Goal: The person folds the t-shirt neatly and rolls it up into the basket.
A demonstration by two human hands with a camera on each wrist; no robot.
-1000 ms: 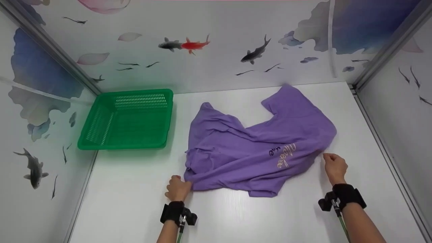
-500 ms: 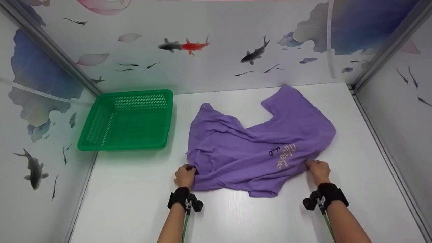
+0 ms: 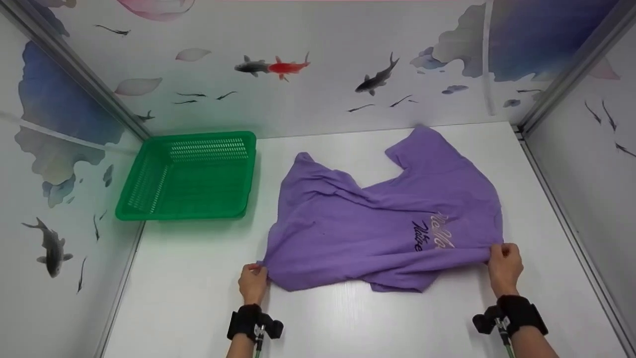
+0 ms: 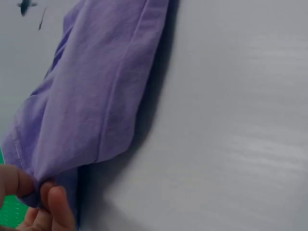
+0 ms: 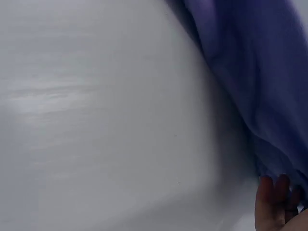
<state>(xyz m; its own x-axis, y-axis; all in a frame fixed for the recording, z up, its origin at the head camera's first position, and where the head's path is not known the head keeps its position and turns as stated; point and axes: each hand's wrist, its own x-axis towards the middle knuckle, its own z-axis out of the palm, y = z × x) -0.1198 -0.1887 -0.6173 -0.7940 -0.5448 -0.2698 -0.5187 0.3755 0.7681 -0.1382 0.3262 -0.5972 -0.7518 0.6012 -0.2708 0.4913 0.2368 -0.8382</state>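
A: What lies closest to the near edge of the tabletop?

B: Two black wrist straps, then the hands. The left hand has its grip closed on a bit of the purple shirt, pinched between thumb and fingers.

A: And the right hand?

B: Its grip pinches the shirt too, nearer the tabletop's right edge. That's plain from the head; the right wrist view is dim there, with curled fingers beside dark cloth.

A: Does the left wrist view add anything?

B: Yes, a long seam close to the cloth's edge, too fine to make out from above.

A: Where's the shirt?

B: Mid-tabletop, creased, one sleeve reaching toward the far edge. Cream and black lettering sits right of centre, tilted; I can't read it with certainty.

A: Farther off?

B: A green basket at the far left corner, then a back wall printed with grey and red fish.
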